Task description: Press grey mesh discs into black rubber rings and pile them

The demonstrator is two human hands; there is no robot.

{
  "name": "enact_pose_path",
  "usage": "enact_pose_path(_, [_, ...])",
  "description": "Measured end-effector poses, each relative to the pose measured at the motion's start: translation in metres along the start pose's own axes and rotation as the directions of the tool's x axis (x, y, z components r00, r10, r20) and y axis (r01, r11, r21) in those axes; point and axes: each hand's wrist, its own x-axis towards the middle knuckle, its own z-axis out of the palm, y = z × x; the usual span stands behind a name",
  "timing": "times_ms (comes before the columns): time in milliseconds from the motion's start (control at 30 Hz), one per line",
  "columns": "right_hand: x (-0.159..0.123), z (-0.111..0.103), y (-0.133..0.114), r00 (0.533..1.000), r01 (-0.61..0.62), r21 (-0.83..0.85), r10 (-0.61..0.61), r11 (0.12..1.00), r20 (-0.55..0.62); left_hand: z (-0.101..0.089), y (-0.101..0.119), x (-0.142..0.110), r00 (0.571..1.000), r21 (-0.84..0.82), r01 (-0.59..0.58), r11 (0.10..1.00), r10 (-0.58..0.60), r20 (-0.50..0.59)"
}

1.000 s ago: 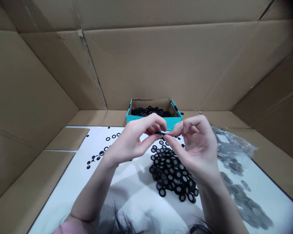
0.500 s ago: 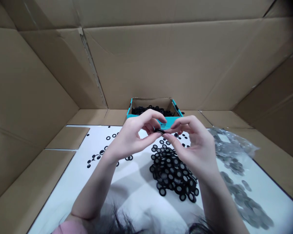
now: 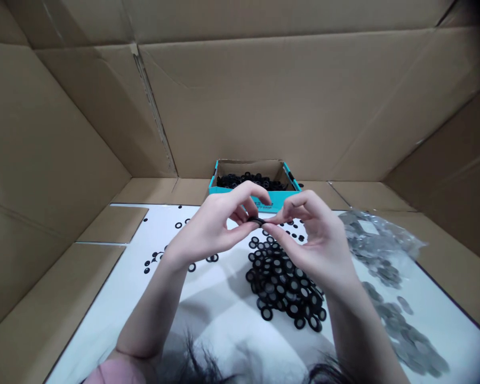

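Note:
Between the fingertips of both hands is a small black ring (image 3: 257,220), tilted nearly edge-on; whether a disc sits in it is hidden. My left hand (image 3: 228,216) pinches its left side with thumb and fingers. From the other side, my right hand (image 3: 310,232) grips it with thumb and forefinger. Below the hands, towards the right, lies a heap of black rings with pale grey centres (image 3: 282,285). Loose black rings (image 3: 178,225) and small black pieces are scattered over the white table to the left and behind the hands.
A turquoise-edged cardboard box (image 3: 276,200) full of black rings stands at the back. On the right lie a clear plastic bag (image 3: 388,234) and a spread of thin grey discs (image 3: 416,344). Tall cardboard walls (image 3: 256,106) enclose the white table (image 3: 212,336).
Both hands keep their pinch on the ring. They have shifted slightly down and left, and the ring's tilt has changed a little.

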Motion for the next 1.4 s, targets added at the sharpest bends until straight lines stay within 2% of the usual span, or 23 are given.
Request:
enact_pose_path(133, [0.0007,-0.0036,0.0002,1.0,0.024,-0.072,-0.024,0.997,-0.005,0.0004,-0.0016,0.0002,1.0,-0.022,0.007,1.0,-0.008,-0.011])
enact_pose_path(433, [0.0021,-0.0035,0.0001,0.999,-0.029,-0.019,0.029,0.999,-0.018,0.0065,-0.0022,0.0032,0.995,-0.059,-0.048,0.997,0.043,-0.092])
enact_pose_path(600, [-0.0005,0.0002,-0.0031,0.998,-0.049,0.117,0.054,0.992,-0.04,0.0069,0.0001,0.0022,0.999,-0.037,-0.044,0.998,0.044,-0.022])
enact_pose_path(733, [-0.0028,0.0024,-0.0022,0.999,-0.035,0.104,0.039,0.994,-0.036,0.0033,0.0011,0.0002,0.999,0.036,-0.032,0.999,0.031,0.041])
enact_pose_path(867, [-0.0012,-0.0002,-0.0007,1.0,-0.01,0.005,0.01,1.0,0.004,0.0013,-0.0012,0.0005,1.0,0.013,-0.011,1.0,0.011,0.012])
enact_pose_path(1067, [0.0033,-0.0042,-0.001,1.0,0.022,-0.046,-0.023,0.999,-0.009,0.0046,-0.003,0.0037,0.997,-0.026,-0.067,0.997,0.066,-0.04])
enact_pose_path(1233, [0.0025,-0.0036,-0.0004,1.0,-0.009,0.013,0.009,1.0,0.0,0.0071,0.0003,0.0039,0.997,-0.054,-0.06,0.997,0.057,-0.051])
enact_pose_path(1400, [-0.0016,0.0013,-0.0005,0.999,-0.008,0.077,0.011,0.997,-0.036,0.0046,0.0019,0.0004,0.998,0.041,-0.06,0.997,0.059,0.028])
